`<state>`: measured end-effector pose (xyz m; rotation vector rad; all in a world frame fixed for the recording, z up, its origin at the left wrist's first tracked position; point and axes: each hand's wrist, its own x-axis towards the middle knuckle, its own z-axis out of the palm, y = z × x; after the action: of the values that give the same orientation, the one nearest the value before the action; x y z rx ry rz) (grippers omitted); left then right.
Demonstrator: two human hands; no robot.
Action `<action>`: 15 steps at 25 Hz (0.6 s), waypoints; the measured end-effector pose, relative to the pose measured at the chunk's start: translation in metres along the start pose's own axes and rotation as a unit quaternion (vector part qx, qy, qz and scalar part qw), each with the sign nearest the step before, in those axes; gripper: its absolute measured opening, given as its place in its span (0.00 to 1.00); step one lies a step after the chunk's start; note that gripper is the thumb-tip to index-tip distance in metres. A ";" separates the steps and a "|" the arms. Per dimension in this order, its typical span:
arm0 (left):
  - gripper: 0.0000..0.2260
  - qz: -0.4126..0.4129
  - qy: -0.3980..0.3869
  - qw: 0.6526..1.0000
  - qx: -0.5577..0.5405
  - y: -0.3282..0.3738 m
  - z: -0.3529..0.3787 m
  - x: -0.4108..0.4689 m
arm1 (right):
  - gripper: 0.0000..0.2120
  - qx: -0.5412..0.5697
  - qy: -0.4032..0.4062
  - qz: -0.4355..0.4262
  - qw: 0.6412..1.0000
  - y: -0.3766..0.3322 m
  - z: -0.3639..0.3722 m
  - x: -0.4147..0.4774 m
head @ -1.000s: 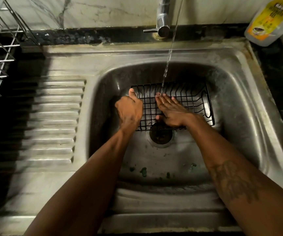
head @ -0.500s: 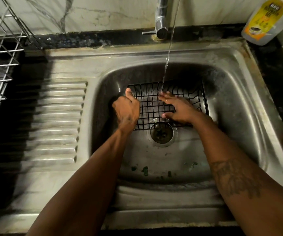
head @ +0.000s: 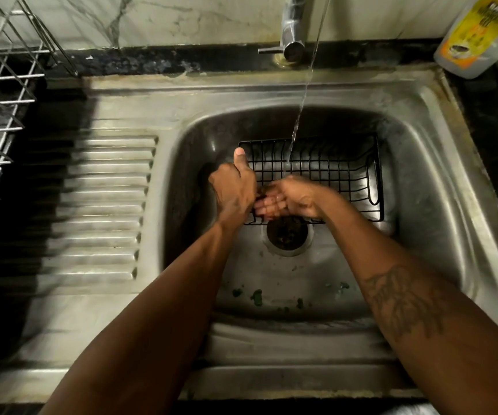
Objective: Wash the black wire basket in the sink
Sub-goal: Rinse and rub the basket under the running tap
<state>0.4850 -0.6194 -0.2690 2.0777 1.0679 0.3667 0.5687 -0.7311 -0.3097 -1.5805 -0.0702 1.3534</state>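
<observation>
Head view: basket [head: 331,169] sits low in the sink [head: 421,121], at the back of the basin, its near edge just behind the drain [head: 286,235]. It lies long side across, open side up. Water [head: 301,106] from the tap [head: 292,25] falls into its left half.

Left hand [head: 235,190] grips the basket's left end, fingers curled round the rim and thumb [head: 239,154] upright against the end wall. Right hand [head: 292,199] is inside the basket, low on the floor mesh, with its fingers [head: 267,205] pointing toward the left hand. They look held together, but motion blur hides whether they press flat or hook a wire (cannot tell).

Handling, judged from the look:
- Thin coated wire, open grid, so probably light and stiff, not fragile. A hard squeeze could bend a side.
- Wet coating likely slick, and thin wires give fingers little surface.
- Best hold is the top rim wire at an end, as the left hand has it. The loop on the right end wall [head: 372,181] looks like a handle (second option).
- One hand should anchor it, or rubbing will likely skate it across the steel.
</observation>
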 end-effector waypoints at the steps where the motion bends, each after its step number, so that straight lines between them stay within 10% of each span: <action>1: 0.27 0.006 0.004 1.000 -0.002 0.000 0.000 -0.001 | 0.08 -0.032 -0.010 0.009 0.999 -0.001 0.004 0.000; 7: 0.26 0.033 -0.003 0.999 0.032 0.002 0.000 0.000 | 0.10 0.176 0.190 -0.172 0.950 -0.023 0.011 0.019; 12: 0.27 -0.011 0.029 0.999 0.017 -0.007 -0.006 0.007 | 0.08 -0.055 0.012 0.011 0.998 -0.010 0.028 0.006; 15: 0.28 -0.026 0.043 0.998 0.029 -0.013 -0.010 0.010 | 0.09 0.019 0.116 -0.065 0.991 -0.018 0.014 0.015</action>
<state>0.4786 -0.6017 -0.2731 2.0968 1.1943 0.4075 0.5728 -0.7048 -0.3061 -1.6616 -0.0062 1.0584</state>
